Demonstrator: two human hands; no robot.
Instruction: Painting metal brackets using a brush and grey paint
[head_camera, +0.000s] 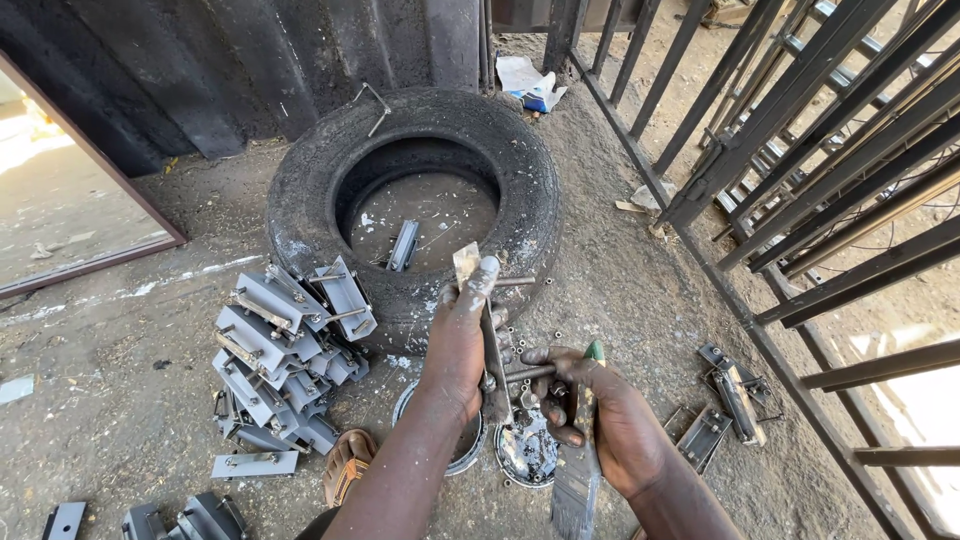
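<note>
Left hand grips a flat bolted metal latch.

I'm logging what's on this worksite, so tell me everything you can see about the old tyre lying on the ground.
The tyre is black, worn rubber, dusty and streaked with pale paint, lying flat on the dirt against a dark corrugated wall. Its open centre shows bare ground strewn with scraps and one small grey metal bracket. A bent metal rod rests on its far rim. A heap of grey-painted brackets leans against its near left side. Neither hand touches it.

Sunlit dirt floor; dark, perhaps metal wall; barred railing.
</note>
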